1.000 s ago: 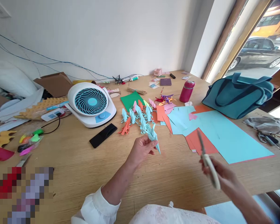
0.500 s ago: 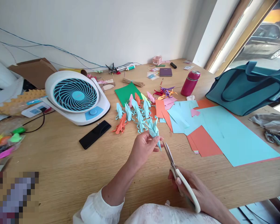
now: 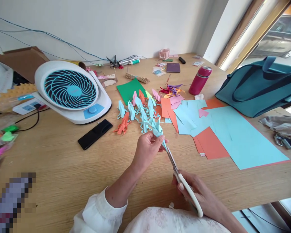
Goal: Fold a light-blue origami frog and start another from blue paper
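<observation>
My left hand (image 3: 146, 148) pinches a folded light-blue paper figure (image 3: 158, 130) above the wooden table (image 3: 63, 171). My right hand (image 3: 196, 191) grips white-handled scissors (image 3: 181, 179), and their blade tips touch the lower point of the figure. Just beyond stand several folded paper figures (image 3: 138, 113), light blue, orange and pink, in a cluster.
Light-blue and orange paper sheets (image 3: 223, 136) lie to the right, a green sheet (image 3: 129, 90) farther back. A white desk fan (image 3: 71, 90) and a black phone (image 3: 95, 134) sit at left. A red bottle (image 3: 200, 80), a teal bag (image 3: 259, 85) and keys (image 3: 285, 141) are at right.
My right hand has brought the scissors from the right in to the tip of the paper figure. The left hand kept hold of the figure. The view shifted slightly.
</observation>
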A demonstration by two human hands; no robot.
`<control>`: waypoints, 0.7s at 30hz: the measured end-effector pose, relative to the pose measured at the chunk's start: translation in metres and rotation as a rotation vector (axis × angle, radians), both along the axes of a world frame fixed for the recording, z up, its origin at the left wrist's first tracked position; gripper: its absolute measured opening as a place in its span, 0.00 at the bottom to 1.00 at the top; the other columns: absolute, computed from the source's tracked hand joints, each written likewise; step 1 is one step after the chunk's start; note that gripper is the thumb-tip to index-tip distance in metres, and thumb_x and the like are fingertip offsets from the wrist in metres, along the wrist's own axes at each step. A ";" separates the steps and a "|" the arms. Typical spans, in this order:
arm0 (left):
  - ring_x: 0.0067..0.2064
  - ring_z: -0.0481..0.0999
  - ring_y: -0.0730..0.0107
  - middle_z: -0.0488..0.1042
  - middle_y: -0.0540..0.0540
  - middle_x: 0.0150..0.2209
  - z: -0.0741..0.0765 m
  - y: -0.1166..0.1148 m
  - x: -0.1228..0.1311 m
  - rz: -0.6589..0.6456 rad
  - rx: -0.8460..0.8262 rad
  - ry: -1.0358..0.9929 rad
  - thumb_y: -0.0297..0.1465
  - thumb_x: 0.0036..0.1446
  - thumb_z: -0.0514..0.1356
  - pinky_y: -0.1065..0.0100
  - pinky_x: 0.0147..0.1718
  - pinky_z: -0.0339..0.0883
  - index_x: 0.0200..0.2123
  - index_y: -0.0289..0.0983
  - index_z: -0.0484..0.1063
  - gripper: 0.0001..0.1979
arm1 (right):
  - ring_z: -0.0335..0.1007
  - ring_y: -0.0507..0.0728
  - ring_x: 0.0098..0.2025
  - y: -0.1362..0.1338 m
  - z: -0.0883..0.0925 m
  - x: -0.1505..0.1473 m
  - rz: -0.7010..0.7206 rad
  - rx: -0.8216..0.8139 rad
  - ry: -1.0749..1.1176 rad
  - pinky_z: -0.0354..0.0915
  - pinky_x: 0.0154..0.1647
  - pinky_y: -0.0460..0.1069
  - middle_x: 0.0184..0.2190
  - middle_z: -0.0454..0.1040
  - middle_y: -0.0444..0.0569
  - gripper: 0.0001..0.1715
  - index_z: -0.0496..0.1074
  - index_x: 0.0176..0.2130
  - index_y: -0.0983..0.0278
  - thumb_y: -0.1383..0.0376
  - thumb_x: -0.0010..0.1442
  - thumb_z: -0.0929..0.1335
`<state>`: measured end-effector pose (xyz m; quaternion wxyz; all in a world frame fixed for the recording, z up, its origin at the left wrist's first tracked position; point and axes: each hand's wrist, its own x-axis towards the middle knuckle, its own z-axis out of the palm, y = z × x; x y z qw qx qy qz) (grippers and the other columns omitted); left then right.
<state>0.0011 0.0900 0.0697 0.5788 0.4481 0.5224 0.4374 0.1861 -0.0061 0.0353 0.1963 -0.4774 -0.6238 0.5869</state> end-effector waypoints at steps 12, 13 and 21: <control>0.25 0.80 0.70 0.81 0.43 0.30 0.001 -0.003 0.001 0.012 0.036 0.016 0.35 0.55 0.62 0.72 0.24 0.73 0.29 0.33 0.72 0.10 | 0.52 0.52 0.28 -0.003 0.000 -0.001 -0.031 -0.011 -0.015 0.50 0.29 0.48 0.24 0.59 0.42 0.27 0.62 0.29 0.63 0.44 0.64 0.60; 0.25 0.80 0.70 0.81 0.43 0.30 0.001 -0.003 0.000 0.009 0.036 0.017 0.34 0.56 0.62 0.73 0.24 0.73 0.29 0.33 0.72 0.09 | 0.52 0.52 0.28 -0.004 -0.001 -0.001 -0.031 -0.013 -0.011 0.50 0.29 0.48 0.24 0.59 0.42 0.27 0.62 0.29 0.63 0.44 0.65 0.60; 0.26 0.80 0.71 0.81 0.45 0.31 -0.001 -0.003 -0.001 -0.006 0.020 -0.003 0.34 0.57 0.61 0.74 0.26 0.74 0.31 0.34 0.71 0.08 | 0.52 0.52 0.28 -0.006 -0.004 0.000 -0.023 -0.028 -0.001 0.50 0.29 0.48 0.25 0.60 0.42 0.26 0.64 0.31 0.63 0.45 0.65 0.61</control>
